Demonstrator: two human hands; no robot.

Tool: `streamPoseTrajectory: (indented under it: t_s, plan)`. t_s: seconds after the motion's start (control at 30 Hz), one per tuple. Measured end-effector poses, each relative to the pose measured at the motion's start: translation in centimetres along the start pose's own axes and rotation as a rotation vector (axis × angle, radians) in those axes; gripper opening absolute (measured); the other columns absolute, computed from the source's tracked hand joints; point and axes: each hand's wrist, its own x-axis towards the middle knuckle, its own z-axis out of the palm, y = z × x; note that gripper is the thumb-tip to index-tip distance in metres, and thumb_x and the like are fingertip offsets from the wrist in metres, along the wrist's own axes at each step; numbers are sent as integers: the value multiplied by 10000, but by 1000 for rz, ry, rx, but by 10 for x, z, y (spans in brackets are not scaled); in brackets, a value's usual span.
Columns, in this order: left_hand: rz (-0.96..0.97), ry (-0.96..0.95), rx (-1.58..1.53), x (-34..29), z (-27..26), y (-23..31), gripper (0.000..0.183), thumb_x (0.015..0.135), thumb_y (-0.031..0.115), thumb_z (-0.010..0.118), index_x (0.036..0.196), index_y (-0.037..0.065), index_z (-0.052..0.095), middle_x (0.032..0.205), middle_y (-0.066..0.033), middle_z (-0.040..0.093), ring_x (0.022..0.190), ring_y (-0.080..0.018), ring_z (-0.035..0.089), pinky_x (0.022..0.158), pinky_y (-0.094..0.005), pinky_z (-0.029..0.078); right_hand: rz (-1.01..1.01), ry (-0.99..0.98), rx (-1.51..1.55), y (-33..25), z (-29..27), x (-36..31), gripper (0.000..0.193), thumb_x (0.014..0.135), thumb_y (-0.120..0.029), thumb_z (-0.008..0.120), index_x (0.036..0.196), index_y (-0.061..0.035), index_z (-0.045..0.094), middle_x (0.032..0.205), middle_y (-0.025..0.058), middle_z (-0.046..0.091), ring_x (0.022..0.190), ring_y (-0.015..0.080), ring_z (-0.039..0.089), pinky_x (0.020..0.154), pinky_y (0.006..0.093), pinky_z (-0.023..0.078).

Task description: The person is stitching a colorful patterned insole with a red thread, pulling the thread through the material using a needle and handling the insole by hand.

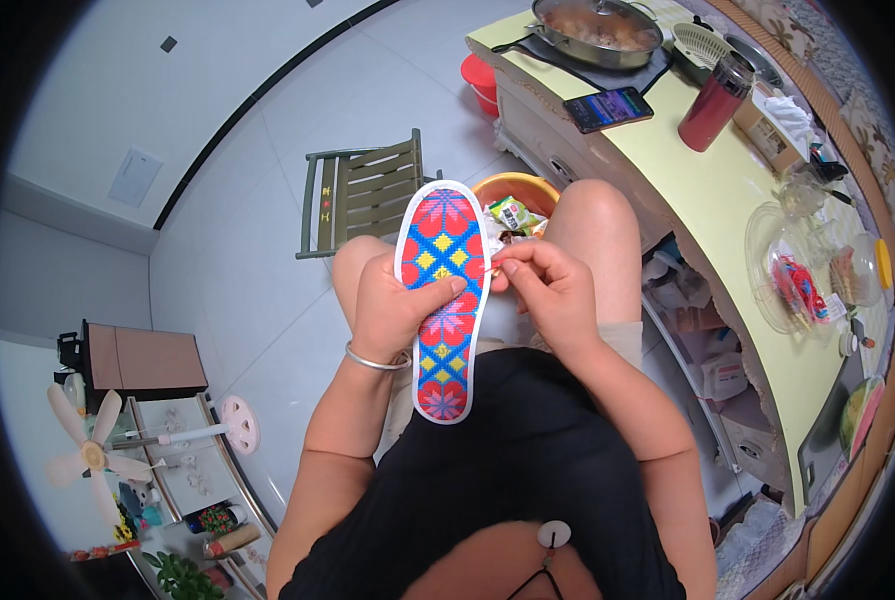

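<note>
An embroidered insole stands lengthwise above my lap, its white rim framing red, blue and yellow cross-stitch flowers and diamonds. My left hand is closed on its left edge, thumb flat across the pattern and the other fingers hidden behind. At the right edge, my right hand pinches thumb and index finger together close to the rim. A small bit of red shows by those fingertips; whether it is thread is too small to tell.
An orange bin with wrappers stands between my knees, a folding stool beyond. The right-hand table holds a pan, phone, red thermos and a plastic tray with red thread. A fan stands left.
</note>
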Motion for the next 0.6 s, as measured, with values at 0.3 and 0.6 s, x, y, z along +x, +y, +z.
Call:
streamPoseTrajectory:
  t_s: [0.3,0.6]
  plan:
    - [-106,59,-119,4,3,2,322,651,-10,729,948,-52,612,857,-120,686,701,-163,681,655,-273,566,-289,87,-267,3,5,-7,210,808,9,617,1016,22,633,658,30,566,536,88,484,521,238,416]
    - [-43,73,-66,3,-1,-2,278,688,-9,719,946,-36,619,843,-112,690,699,-158,681,650,-275,565,-139,61,-196,3,4,-9,77,828,-2,597,896,21,625,585,6,543,480,52,444,460,219,347]
